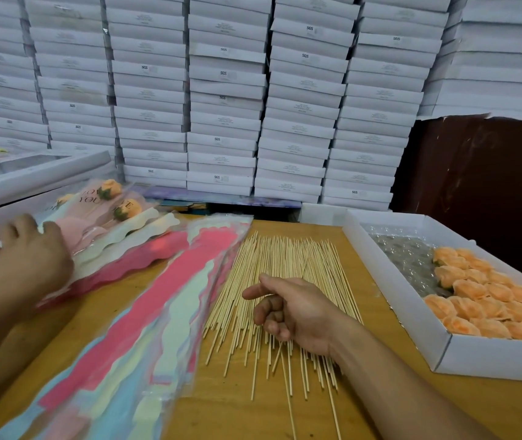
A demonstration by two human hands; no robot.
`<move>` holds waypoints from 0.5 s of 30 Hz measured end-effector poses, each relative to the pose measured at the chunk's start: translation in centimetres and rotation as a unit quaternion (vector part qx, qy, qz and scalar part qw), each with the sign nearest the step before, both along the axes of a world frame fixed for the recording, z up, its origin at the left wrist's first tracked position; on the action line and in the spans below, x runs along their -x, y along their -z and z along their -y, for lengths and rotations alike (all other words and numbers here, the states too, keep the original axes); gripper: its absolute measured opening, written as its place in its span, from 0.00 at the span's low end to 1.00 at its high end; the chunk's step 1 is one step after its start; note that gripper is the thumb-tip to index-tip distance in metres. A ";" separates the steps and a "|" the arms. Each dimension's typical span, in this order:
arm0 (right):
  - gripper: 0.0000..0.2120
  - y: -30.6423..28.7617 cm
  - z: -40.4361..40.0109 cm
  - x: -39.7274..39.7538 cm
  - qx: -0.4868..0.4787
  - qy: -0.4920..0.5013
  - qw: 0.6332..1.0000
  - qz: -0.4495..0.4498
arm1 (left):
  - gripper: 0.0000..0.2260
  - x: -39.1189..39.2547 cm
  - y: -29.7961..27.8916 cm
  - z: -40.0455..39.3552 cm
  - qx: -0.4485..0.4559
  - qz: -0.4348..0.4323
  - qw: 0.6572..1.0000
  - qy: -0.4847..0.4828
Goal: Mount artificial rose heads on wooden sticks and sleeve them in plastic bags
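over the sticks (285, 290), right hand (297, 312) grip loosely curled, empty; left hand (28, 258) flat on sleeved roses (110, 214).

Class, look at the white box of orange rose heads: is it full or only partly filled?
Partly filled. Rose heads crowd the near end of the white box; its far end shows bare bubble wrap.

Ahead of you, stacks of flat white boxes (228, 100) fill the wall. A dark brown panel (482, 185) stands at right, behind your wooden bench (231, 414).

Right hand (297, 312) over wooden sticks (285, 265), beside rose heads (488, 300)
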State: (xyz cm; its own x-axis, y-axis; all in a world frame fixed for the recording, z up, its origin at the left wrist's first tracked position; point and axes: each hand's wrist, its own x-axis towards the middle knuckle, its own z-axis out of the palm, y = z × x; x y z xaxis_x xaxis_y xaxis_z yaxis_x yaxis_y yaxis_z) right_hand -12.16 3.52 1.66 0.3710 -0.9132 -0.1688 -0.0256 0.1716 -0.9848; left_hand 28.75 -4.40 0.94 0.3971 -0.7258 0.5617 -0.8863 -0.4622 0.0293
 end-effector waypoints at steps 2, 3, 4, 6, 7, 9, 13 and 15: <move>0.18 0.0 0.0 0.0 -0.002 -0.003 1.000 0.003 | 0.14 3.6 -1.6 -1.1 0.013 -0.012 0.999 0.047; 0.18 0.1 0.1 0.0 -0.002 -0.004 1.000 0.003 | 0.14 5.0 -1.9 -1.3 0.013 -0.005 0.998 0.062; 0.17 0.1 0.1 0.0 -0.001 -0.006 1.000 0.003 | 0.15 6.6 -2.4 -1.4 0.007 -0.011 0.996 0.090; 0.16 0.2 0.2 0.2 0.003 -0.011 1.000 0.002 | 0.15 9.9 -3.1 -2.0 -0.001 -0.050 0.985 0.167; 0.15 0.2 0.3 0.2 0.007 -0.014 1.000 0.000 | 0.15 11.5 -3.4 -2.1 -0.003 -0.076 0.975 0.207; 0.13 0.3 0.4 0.4 0.013 -0.016 1.000 -0.003 | 0.11 14.8 -3.4 -2.3 -0.019 -0.114 0.960 0.256; 0.12 0.4 0.5 0.7 0.023 -0.008 1.000 -0.007 | 0.08 20.8 -2.3 -2.4 -0.069 -0.146 0.936 0.314; 0.12 0.3 0.5 0.9 0.031 -0.004 0.999 -0.013 | 0.10 23.4 -1.4 -2.8 -0.076 -0.157 0.927 0.334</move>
State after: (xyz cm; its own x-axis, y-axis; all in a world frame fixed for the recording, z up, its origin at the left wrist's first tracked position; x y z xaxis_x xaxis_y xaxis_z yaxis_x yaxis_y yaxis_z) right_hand -13.02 3.02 1.32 0.3753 -0.9188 -0.1224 -0.0533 0.1105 -0.9924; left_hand 5.40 -1.61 2.36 -0.0420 -0.9297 0.3659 -0.9353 0.1654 0.3128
